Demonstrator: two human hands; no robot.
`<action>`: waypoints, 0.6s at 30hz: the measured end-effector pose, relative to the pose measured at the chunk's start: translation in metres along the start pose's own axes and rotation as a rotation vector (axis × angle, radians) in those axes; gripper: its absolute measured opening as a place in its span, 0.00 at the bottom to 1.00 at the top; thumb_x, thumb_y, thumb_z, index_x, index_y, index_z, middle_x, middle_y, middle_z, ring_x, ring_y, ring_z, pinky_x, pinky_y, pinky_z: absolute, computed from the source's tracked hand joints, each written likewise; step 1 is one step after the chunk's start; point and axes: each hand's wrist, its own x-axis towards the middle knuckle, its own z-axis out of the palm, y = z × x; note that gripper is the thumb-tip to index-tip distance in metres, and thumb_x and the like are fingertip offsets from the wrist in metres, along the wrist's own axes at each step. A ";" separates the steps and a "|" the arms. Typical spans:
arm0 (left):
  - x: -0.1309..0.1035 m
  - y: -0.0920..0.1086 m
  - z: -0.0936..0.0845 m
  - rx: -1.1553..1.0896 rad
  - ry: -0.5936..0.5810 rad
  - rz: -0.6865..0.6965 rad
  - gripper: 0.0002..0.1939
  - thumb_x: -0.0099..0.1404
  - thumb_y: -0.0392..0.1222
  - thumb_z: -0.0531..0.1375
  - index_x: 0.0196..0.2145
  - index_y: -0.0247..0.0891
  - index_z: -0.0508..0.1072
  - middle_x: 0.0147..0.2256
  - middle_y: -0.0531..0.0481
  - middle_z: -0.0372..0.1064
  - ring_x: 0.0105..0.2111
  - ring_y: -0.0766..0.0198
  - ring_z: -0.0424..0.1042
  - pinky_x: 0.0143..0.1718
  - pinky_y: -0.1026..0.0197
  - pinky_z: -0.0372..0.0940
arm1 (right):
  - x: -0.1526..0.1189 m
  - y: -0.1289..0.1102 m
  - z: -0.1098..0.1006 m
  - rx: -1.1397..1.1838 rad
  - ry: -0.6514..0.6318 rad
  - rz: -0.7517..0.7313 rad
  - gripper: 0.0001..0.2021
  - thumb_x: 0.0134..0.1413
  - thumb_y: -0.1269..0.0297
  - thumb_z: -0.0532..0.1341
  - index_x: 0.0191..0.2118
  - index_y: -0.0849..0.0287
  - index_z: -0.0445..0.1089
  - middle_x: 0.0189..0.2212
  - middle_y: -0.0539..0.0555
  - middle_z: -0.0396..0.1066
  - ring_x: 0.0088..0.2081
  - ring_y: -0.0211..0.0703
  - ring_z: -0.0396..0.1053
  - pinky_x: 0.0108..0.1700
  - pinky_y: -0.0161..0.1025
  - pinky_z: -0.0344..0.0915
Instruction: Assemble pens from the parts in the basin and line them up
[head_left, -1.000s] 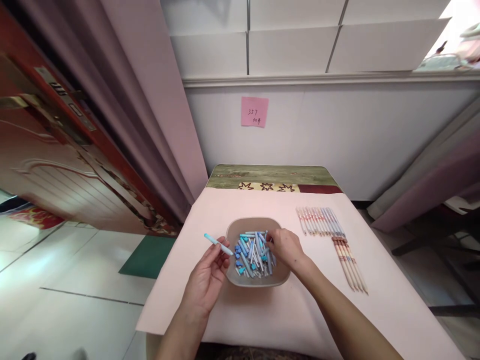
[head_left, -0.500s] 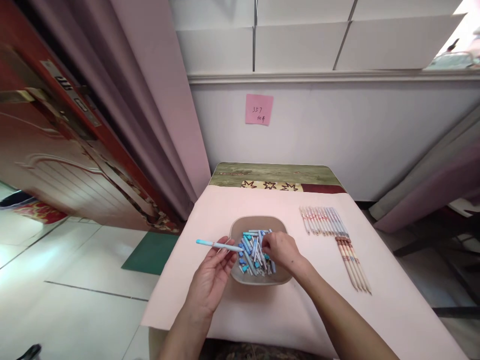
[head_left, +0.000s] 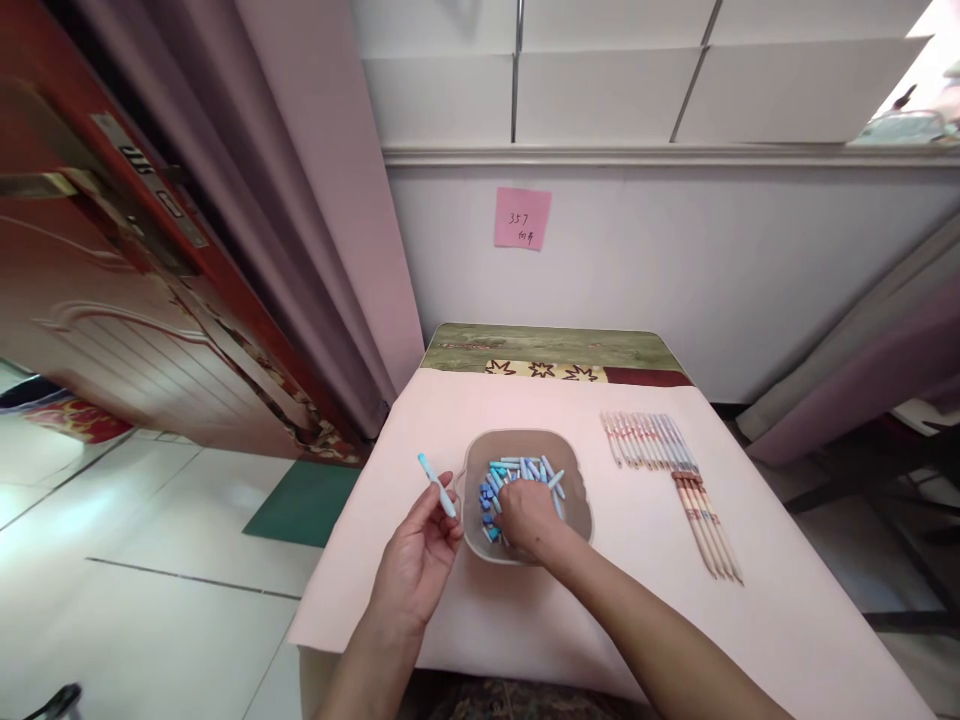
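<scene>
My left hand (head_left: 421, 535) is closed on a light blue pen (head_left: 437, 485), pinching it near its lower end. The pen tilts, with its brighter blue end up and to the left, just outside the bin's left side. A grey-beige plastic bin (head_left: 576, 505) holds a jumble of blue and white pen parts (head_left: 517, 466), among them barrels and small darker blue pieces. Down among these parts is my right hand (head_left: 529, 515), its fingers bent inward. Its fingertips are hidden, and I cannot make out what they grip.
On the right of the pink-covered table (head_left: 637, 600) lies a row of pale, patterned pens (head_left: 645, 440). Several pointed pens (head_left: 709, 530) lie below it, touching its lower right end. A pink note (head_left: 523, 218) is stuck on the wall behind.
My right hand has moved left and deeper into the bin, shifting the parts. The pen in my left hand has swung from nearly level to steeply tilted.
</scene>
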 end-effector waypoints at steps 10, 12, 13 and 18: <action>-0.013 -0.012 0.000 0.154 -0.133 -0.106 0.13 0.59 0.34 0.62 0.43 0.33 0.76 0.30 0.47 0.71 0.25 0.69 0.68 0.24 0.68 0.65 | -0.005 0.003 0.005 0.037 0.046 0.071 0.10 0.50 0.65 0.59 0.34 0.63 0.77 0.33 0.65 0.77 0.36 0.54 0.75 0.34 0.40 0.66; -0.013 -0.009 -0.003 0.149 -0.120 -0.091 0.13 0.59 0.34 0.62 0.43 0.33 0.75 0.30 0.47 0.71 0.25 0.70 0.68 0.24 0.68 0.65 | -0.009 0.017 -0.001 0.068 0.070 0.097 0.11 0.51 0.61 0.58 0.32 0.61 0.76 0.32 0.63 0.77 0.36 0.53 0.74 0.34 0.39 0.64; -0.012 -0.007 -0.005 0.146 -0.105 -0.078 0.13 0.59 0.34 0.62 0.44 0.33 0.75 0.30 0.48 0.71 0.25 0.70 0.68 0.24 0.69 0.65 | -0.010 0.026 -0.005 0.085 0.084 0.113 0.12 0.52 0.60 0.57 0.31 0.60 0.75 0.31 0.61 0.77 0.36 0.52 0.74 0.34 0.38 0.63; -0.007 -0.001 -0.012 0.123 -0.007 -0.005 0.12 0.59 0.31 0.61 0.42 0.32 0.75 0.29 0.48 0.71 0.23 0.72 0.67 0.22 0.71 0.65 | -0.020 0.072 -0.032 0.183 0.197 0.214 0.13 0.58 0.61 0.51 0.35 0.60 0.71 0.30 0.58 0.76 0.33 0.43 0.72 0.32 0.33 0.58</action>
